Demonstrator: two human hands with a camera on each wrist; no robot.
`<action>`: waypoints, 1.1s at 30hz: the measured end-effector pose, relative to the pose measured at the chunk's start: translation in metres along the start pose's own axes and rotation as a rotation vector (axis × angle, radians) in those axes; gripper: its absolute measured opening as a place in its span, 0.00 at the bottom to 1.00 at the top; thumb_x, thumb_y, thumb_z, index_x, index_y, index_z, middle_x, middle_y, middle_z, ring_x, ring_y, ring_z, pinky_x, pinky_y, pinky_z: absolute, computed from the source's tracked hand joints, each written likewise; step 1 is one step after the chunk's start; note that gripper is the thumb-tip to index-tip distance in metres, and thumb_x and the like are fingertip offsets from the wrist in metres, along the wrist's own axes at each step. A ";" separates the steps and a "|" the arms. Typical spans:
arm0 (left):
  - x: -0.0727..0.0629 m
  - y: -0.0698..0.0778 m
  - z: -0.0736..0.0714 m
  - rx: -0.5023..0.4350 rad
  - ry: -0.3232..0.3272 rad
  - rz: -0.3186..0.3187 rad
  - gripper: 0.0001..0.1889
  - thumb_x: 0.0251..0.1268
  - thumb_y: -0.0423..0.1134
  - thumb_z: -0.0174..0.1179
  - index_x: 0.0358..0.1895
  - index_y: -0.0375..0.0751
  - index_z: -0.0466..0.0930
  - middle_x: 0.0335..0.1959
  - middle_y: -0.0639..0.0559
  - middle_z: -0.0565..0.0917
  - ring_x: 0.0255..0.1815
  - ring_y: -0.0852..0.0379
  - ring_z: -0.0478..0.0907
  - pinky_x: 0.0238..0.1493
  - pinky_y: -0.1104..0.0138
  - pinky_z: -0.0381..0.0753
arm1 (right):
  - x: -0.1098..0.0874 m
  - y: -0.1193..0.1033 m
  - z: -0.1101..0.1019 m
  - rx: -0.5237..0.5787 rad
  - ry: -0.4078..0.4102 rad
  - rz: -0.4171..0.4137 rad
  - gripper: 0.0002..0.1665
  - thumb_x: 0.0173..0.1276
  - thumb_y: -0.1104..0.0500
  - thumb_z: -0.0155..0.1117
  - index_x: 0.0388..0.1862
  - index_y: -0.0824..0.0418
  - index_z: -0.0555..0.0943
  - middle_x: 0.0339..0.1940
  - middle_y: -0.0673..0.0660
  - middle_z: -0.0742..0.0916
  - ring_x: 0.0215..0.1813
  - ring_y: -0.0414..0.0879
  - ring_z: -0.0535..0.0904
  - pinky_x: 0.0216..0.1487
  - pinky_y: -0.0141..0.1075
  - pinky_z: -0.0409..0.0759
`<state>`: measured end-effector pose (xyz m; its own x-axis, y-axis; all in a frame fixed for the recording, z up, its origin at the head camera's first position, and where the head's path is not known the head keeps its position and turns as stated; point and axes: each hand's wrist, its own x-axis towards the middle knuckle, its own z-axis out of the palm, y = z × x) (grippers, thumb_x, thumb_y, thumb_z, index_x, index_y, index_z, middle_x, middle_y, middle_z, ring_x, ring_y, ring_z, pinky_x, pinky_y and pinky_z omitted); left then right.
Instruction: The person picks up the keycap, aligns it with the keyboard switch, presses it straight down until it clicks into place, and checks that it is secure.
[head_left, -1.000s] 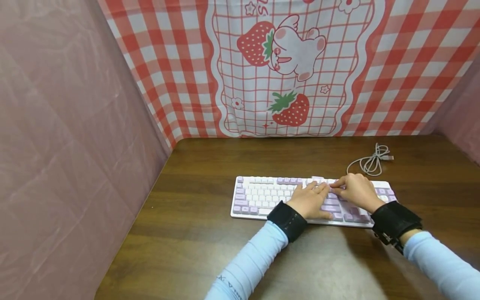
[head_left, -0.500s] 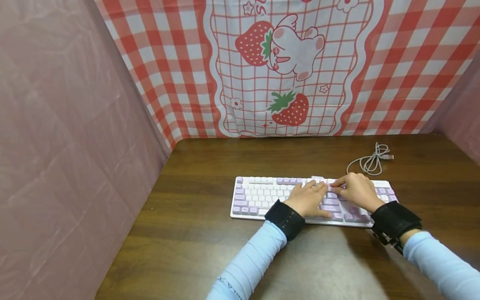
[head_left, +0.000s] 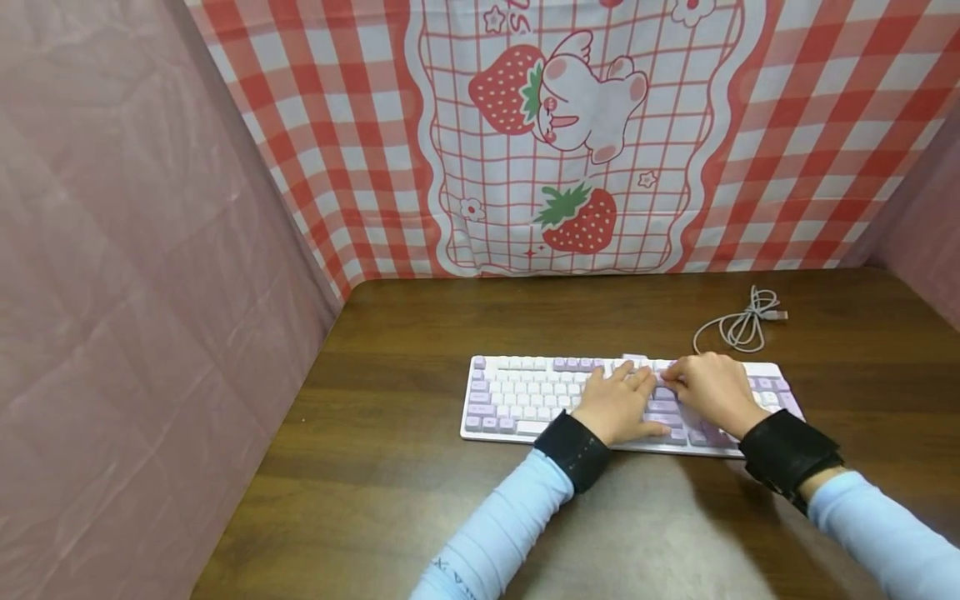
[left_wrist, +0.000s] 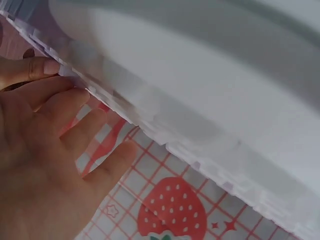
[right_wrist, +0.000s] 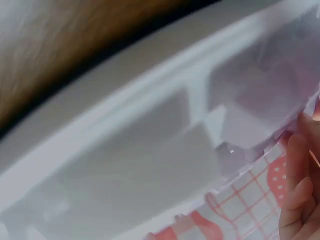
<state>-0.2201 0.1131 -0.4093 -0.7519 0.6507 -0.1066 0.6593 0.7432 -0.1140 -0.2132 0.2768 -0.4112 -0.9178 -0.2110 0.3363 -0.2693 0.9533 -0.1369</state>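
A white and lavender keyboard [head_left: 543, 389] lies flat on the wooden table. My left hand [head_left: 617, 407] rests over its middle keys, fingers spread and mostly straight. Just to the right, my right hand [head_left: 712, 392] bends over the upper right keys, with its thumb and fingertips pinched together at a lavender keycap. The left wrist view gives a side look at that small lavender keycap [left_wrist: 66, 71], with a right-hand fingertip against it beside my left fingers. Curled right fingers [right_wrist: 298, 165] show at the edge of the right wrist view; their tips are partly cut off.
A bundled pale cable [head_left: 744, 321] with a USB plug lies behind the keyboard's right end. A red checked cloth [head_left: 360, 150] with strawberries hangs along the table's back edge. Pink cloth [head_left: 135, 292] closes off the left side, and more hangs at the right.
Both hands stay at nearly the same places on the keyboard. The right hand has shifted slightly toward the person, its fingers more bunched. The head view has tilted very slightly.
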 end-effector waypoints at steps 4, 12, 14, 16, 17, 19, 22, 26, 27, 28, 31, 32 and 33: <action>-0.002 0.002 0.000 0.019 0.000 -0.008 0.41 0.57 0.74 0.40 0.72 0.61 0.52 0.74 0.68 0.54 0.75 0.64 0.49 0.71 0.59 0.56 | -0.001 -0.007 -0.001 -0.070 0.019 -0.043 0.04 0.49 0.65 0.66 0.20 0.57 0.84 0.18 0.59 0.85 0.20 0.59 0.78 0.14 0.46 0.67; -0.006 -0.001 -0.001 0.012 0.004 -0.026 0.41 0.56 0.74 0.42 0.72 0.61 0.52 0.73 0.68 0.56 0.74 0.64 0.52 0.71 0.59 0.56 | -0.005 -0.023 0.001 -0.227 0.074 -0.183 0.03 0.41 0.68 0.66 0.16 0.63 0.79 0.19 0.60 0.83 0.24 0.57 0.78 0.17 0.47 0.73; -0.007 -0.001 0.000 0.019 0.010 -0.036 0.42 0.55 0.74 0.42 0.72 0.62 0.52 0.73 0.68 0.56 0.74 0.64 0.53 0.71 0.59 0.57 | -0.006 -0.027 0.003 -0.246 0.113 -0.215 0.03 0.39 0.68 0.64 0.15 0.65 0.78 0.18 0.60 0.82 0.25 0.56 0.77 0.21 0.47 0.74; -0.008 -0.001 0.001 0.027 0.013 -0.048 0.43 0.53 0.76 0.42 0.72 0.62 0.51 0.73 0.69 0.55 0.74 0.65 0.53 0.70 0.60 0.57 | -0.007 -0.030 0.005 -0.255 0.143 -0.239 0.03 0.39 0.67 0.63 0.15 0.67 0.78 0.18 0.61 0.81 0.26 0.56 0.76 0.24 0.47 0.74; -0.008 0.000 0.002 0.028 0.013 -0.055 0.43 0.53 0.76 0.42 0.72 0.62 0.51 0.73 0.69 0.55 0.74 0.65 0.53 0.70 0.60 0.58 | -0.007 -0.031 0.006 -0.256 0.152 -0.246 0.03 0.39 0.67 0.62 0.15 0.68 0.78 0.18 0.61 0.81 0.26 0.57 0.76 0.25 0.48 0.74; -0.009 0.001 0.004 0.032 0.009 -0.068 0.44 0.52 0.77 0.41 0.72 0.63 0.49 0.73 0.70 0.54 0.74 0.66 0.52 0.70 0.61 0.58 | -0.008 -0.032 0.007 -0.259 0.161 -0.253 0.05 0.40 0.66 0.61 0.14 0.69 0.77 0.18 0.61 0.80 0.25 0.57 0.76 0.26 0.48 0.74; -0.009 0.003 0.004 0.048 0.005 -0.077 0.45 0.51 0.78 0.40 0.72 0.64 0.49 0.73 0.71 0.53 0.74 0.67 0.51 0.70 0.61 0.58 | -0.010 -0.032 0.007 -0.258 0.162 -0.247 0.06 0.41 0.65 0.60 0.14 0.68 0.77 0.17 0.61 0.80 0.25 0.57 0.75 0.25 0.48 0.74; -0.008 0.006 0.002 0.068 0.014 -0.066 0.46 0.49 0.79 0.41 0.72 0.64 0.51 0.73 0.71 0.54 0.74 0.66 0.52 0.69 0.61 0.59 | -0.011 -0.031 0.008 -0.250 0.166 -0.241 0.06 0.42 0.65 0.59 0.12 0.67 0.76 0.16 0.61 0.80 0.24 0.56 0.75 0.24 0.48 0.74; -0.008 0.006 0.001 0.072 0.014 -0.063 0.46 0.48 0.79 0.42 0.72 0.63 0.51 0.73 0.71 0.55 0.74 0.66 0.52 0.69 0.61 0.59 | -0.011 -0.030 0.008 -0.248 0.166 -0.239 0.06 0.42 0.65 0.59 0.12 0.66 0.76 0.16 0.60 0.79 0.24 0.56 0.74 0.23 0.48 0.74; -0.008 0.007 0.000 0.073 0.013 -0.060 0.46 0.48 0.79 0.42 0.72 0.63 0.52 0.73 0.71 0.55 0.74 0.66 0.52 0.69 0.60 0.59 | -0.011 -0.030 0.008 -0.246 0.165 -0.236 0.06 0.42 0.65 0.58 0.12 0.66 0.76 0.16 0.60 0.79 0.23 0.56 0.74 0.23 0.48 0.73; -0.007 0.007 -0.001 0.066 0.001 -0.056 0.47 0.48 0.79 0.43 0.72 0.63 0.52 0.73 0.71 0.55 0.74 0.65 0.52 0.69 0.60 0.59 | -0.012 -0.030 0.009 -0.246 0.161 -0.228 0.06 0.42 0.65 0.59 0.11 0.65 0.75 0.15 0.60 0.79 0.23 0.56 0.74 0.23 0.48 0.73; -0.007 0.007 -0.001 0.071 -0.003 -0.055 0.47 0.48 0.79 0.42 0.72 0.63 0.52 0.73 0.71 0.55 0.74 0.65 0.52 0.70 0.60 0.58 | -0.012 -0.030 0.009 -0.246 0.161 -0.226 0.06 0.42 0.65 0.59 0.11 0.65 0.75 0.15 0.60 0.79 0.23 0.56 0.74 0.23 0.48 0.73; -0.007 0.007 -0.001 0.075 -0.004 -0.053 0.47 0.48 0.79 0.43 0.72 0.63 0.52 0.73 0.71 0.55 0.74 0.65 0.52 0.70 0.60 0.58 | -0.012 -0.030 0.009 -0.247 0.161 -0.223 0.06 0.42 0.65 0.59 0.11 0.65 0.75 0.15 0.60 0.79 0.23 0.56 0.74 0.23 0.48 0.73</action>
<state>-0.2101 0.1138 -0.4082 -0.7859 0.6097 -0.1025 0.6170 0.7628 -0.1936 -0.1966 0.2484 -0.4194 -0.7815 -0.4014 0.4776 -0.3610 0.9153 0.1785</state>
